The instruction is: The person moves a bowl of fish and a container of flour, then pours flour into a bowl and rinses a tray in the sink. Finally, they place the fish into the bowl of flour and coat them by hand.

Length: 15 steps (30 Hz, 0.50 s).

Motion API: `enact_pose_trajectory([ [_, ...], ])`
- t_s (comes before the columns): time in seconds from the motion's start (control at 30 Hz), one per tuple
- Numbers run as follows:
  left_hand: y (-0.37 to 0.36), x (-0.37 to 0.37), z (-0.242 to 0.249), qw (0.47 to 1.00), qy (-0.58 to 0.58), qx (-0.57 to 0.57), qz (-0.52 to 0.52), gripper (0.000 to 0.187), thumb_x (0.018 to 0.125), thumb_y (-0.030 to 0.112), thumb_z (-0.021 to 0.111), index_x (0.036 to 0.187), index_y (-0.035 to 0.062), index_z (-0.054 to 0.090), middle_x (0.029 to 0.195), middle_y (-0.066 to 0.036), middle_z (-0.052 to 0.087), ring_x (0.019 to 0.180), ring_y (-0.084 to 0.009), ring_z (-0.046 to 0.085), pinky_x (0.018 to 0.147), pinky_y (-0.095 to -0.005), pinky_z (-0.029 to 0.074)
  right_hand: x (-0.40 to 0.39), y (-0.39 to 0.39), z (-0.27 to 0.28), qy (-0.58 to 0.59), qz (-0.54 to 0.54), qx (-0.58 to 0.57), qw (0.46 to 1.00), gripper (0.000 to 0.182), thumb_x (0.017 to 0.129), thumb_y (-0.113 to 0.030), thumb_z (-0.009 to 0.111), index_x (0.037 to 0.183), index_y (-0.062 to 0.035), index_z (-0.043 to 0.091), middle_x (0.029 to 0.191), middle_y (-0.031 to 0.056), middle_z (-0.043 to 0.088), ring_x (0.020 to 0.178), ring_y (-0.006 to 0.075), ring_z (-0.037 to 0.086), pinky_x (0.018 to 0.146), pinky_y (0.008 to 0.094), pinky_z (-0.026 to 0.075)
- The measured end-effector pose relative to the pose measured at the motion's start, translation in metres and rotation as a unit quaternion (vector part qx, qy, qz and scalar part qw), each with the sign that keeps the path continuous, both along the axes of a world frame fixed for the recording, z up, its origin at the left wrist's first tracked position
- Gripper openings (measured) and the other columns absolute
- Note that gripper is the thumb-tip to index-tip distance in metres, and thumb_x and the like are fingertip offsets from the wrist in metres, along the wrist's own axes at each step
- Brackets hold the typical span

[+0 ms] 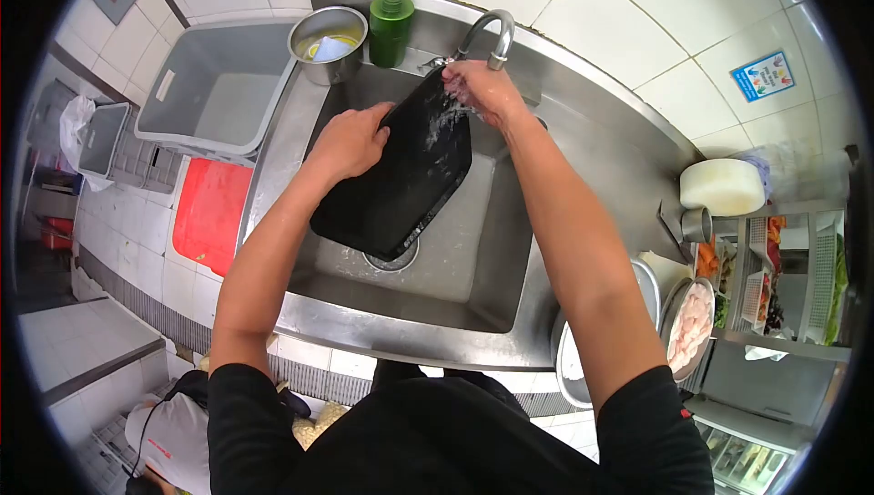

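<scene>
A black rectangular tray (391, 176) is tilted over the sink basin (505, 240), with water and white foam on its upper part. My left hand (350, 140) is closed on the tray's left edge. My right hand (482, 90) is closed at the tray's upper corner, right below the curved faucet (501, 30). Running water splashes around its fingers and partly hides them. Below the tray's lower end, the drain (391, 261) is partly covered.
A green pump bottle (391, 26) and a metal pot (350, 67) stand at the sink's back left. Further left are a grey tub (196, 131) and a red board (214, 208). A bowl of pale meat pieces (690, 326) sits at right. Another person (173, 440) is at lower left.
</scene>
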State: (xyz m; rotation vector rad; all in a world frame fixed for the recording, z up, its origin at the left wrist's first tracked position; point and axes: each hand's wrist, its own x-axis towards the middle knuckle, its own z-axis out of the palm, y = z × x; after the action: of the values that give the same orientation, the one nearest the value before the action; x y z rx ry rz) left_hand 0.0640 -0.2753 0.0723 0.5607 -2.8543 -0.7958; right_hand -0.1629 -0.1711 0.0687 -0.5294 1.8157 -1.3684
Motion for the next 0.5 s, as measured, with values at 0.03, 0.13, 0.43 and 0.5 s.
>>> enact_pose_trajectory([
  [0.03,0.000,0.001,0.004,1.000,0.000,-0.002,-0.001,0.037,0.090,0.018,0.052,0.126,0.0065,0.053,0.102,-0.022,0.065,0.098,-0.0402,0.059,0.088,-0.0479,0.045,-0.003,0.000,-0.006,0.000,-0.001,-0.002,1.000,0.024,0.088,-0.028,0.062,0.083,-0.0047,0.068,0.077,0.0043,0.064,0.073,0.0112,0.057,0.064,0.0260,0.044],
  [0.13,0.005,0.013,0.022,1.000,0.011,0.021,0.016,0.038,0.090,0.017,0.051,0.127,0.0070,0.052,0.100,-0.022,0.065,0.099,-0.0401,0.059,0.089,-0.0480,0.045,-0.003,0.006,-0.004,0.174,-0.064,0.047,0.981,0.026,0.087,-0.027,0.061,0.083,-0.0025,0.068,0.077,0.0037,0.064,0.069,0.0109,0.054,0.060,0.0273,0.042],
  [0.43,0.022,0.070,0.068,0.999,0.023,0.015,0.047,0.042,0.085,0.009,0.055,0.127,0.0060,0.052,0.086,-0.025,0.062,0.083,-0.0430,0.058,0.073,-0.0484,0.044,-0.015,0.016,-0.019,0.142,0.101,0.084,0.981,0.017,0.084,-0.017,0.062,0.078,-0.0015,0.067,0.070,0.0041,0.064,0.060,0.0119,0.058,0.053,0.0232,0.043],
  [0.5,0.028,0.080,0.082,0.999,0.038,-0.020,0.021,0.042,0.084,0.005,0.055,0.126,0.0063,0.054,0.087,-0.026,0.062,0.083,-0.0436,0.058,0.072,-0.0480,0.044,-0.009,0.028,-0.022,0.173,0.046,0.119,0.977,0.017,0.081,-0.019,0.063,0.079,-0.0023,0.068,0.070,0.0060,0.065,0.058,0.0125,0.058,0.053,0.0262,0.046],
])
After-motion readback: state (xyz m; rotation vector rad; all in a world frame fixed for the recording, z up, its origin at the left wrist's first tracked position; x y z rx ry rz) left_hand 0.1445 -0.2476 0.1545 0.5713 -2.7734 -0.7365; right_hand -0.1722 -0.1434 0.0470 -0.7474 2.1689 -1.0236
